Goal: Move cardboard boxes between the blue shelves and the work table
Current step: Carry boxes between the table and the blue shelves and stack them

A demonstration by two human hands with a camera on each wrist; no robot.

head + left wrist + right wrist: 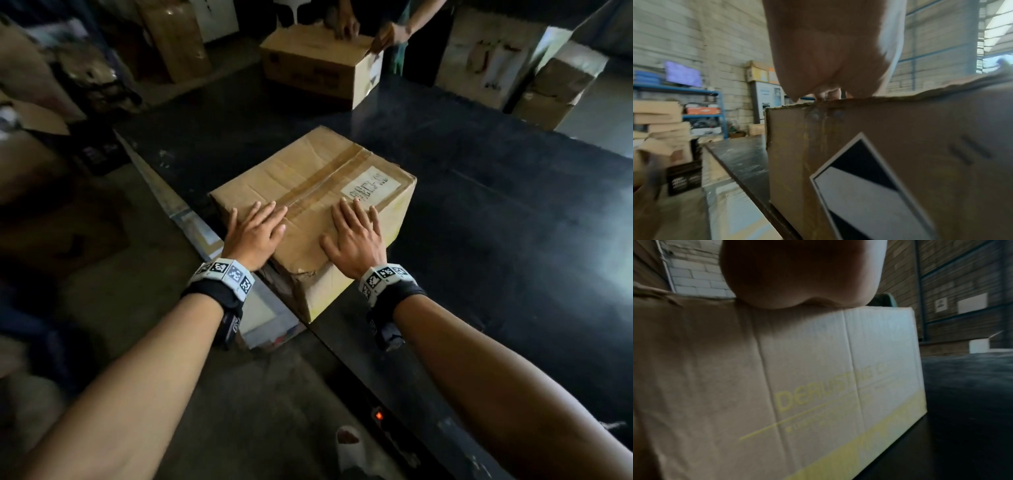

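Observation:
A taped cardboard box (308, 181) with a white label sits at the near left corner of the dark work table (496, 212). Its near corner is crushed. My left hand (255, 229) lies flat on the box top near its left edge, fingers straight. My right hand (356, 233) lies flat on the top beside the tape strip, fingers spread. In the left wrist view the palm (828, 56) rests above the box side (900, 146), which carries a black and white diamond label. The right wrist view shows the palm (797, 277) on the box's yellow-printed side (797, 378).
A second cardboard box (318, 65) stands at the table's far edge with another person's hands (346, 24) on it. More boxes (555, 92) are stacked at the far right. Blue shelves (701, 104) with boxes stand against the brick wall. Cardboard clutters the floor at left.

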